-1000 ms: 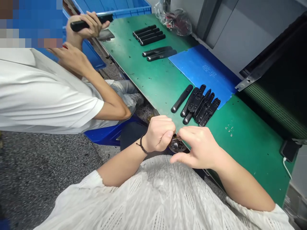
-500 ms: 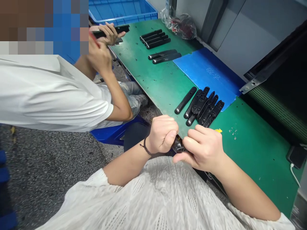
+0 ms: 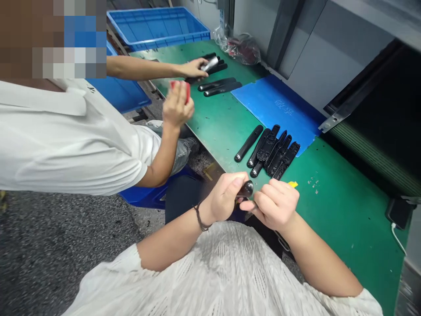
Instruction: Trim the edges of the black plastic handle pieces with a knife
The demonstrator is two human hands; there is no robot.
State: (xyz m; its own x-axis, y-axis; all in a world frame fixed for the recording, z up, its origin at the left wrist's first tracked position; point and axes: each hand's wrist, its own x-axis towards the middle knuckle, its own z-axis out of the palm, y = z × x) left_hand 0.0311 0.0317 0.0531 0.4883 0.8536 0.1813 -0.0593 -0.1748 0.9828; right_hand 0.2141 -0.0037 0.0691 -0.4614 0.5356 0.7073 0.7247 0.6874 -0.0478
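Note:
My left hand [image 3: 226, 197] is closed around a glossy black plastic handle shell [image 3: 246, 188], whose rounded end points toward my right hand. Fingers curled and thumb stretched toward the shell, my right hand [image 3: 276, 204] is closed just beside it; what it grips is hidden. A small yellow piece [image 3: 292, 184] shows behind my right knuckles, and I cannot tell whether it is held or lies on the table. Beyond my hands several black handle shells [image 3: 249, 143] lie together, some with their ribbed inner side [image 3: 268, 149] up.
To the left, a co-worker's hand [image 3: 177, 105] holds a red object, and the other hand [image 3: 195, 69] touches shells on the green table [image 3: 345, 219]. A blue sheet [image 3: 283, 109], a plastic bag [image 3: 241, 48], blue crates [image 3: 158, 28] and a phone with cable [image 3: 399, 213] are around.
My hands have drawn slightly apart, and more of the shell's rounded end shows in my left hand. The co-worker has reached across to the back row of shells.

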